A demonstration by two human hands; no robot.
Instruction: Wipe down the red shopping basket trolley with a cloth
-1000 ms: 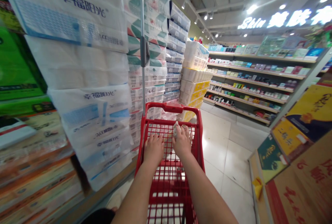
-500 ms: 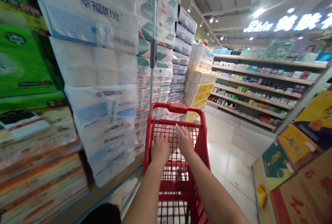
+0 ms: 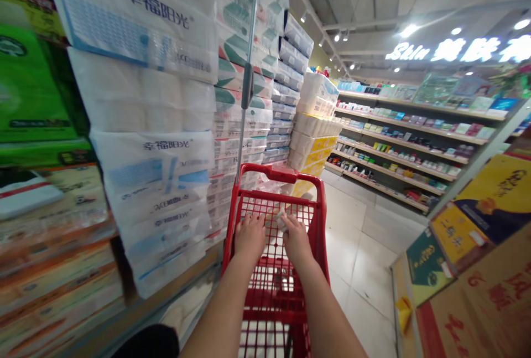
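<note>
**Right hand (image 3: 297,240) with pale wad (image 3: 281,219), left hand (image 3: 250,236) alongside, both over red shopping cart (image 3: 274,315)**

We see both forearms reaching in from the bottom, hands side by side over the cart's upper grid, just below its red top bar (image 3: 286,173). Left hand: palm down, fingers loosely extended and slightly apart, nothing visible in it; the palm side is hidden, so we can't tell if the fingertips press on the bars. Right hand: fingers bent in, closed on the small crumpled wad, which pokes out at the fingertips on the side facing the left hand. We can't tell if it's tissue or cloth. The hands are near each other, not touching.

The cart sits in the aisle, mid-view, on a pale tiled floor (image 3: 348,236). To the left we have a tall stack of white-and-blue paper packs (image 3: 160,175), with green packs (image 3: 31,87) and orange-striped packs (image 3: 58,291) further left, both blurred. A metal pole (image 3: 241,139) rises behind the cart's left corner, in front of more stacked packs. Beyond the cart: white-and-yellow packs (image 3: 313,150). Far right: long shelves (image 3: 410,125) of small boxes and bottles under a lit "Skin" sign (image 3: 409,52). Near right: yellow boxes (image 3: 501,189) and brown cartons (image 3: 485,291).
</note>
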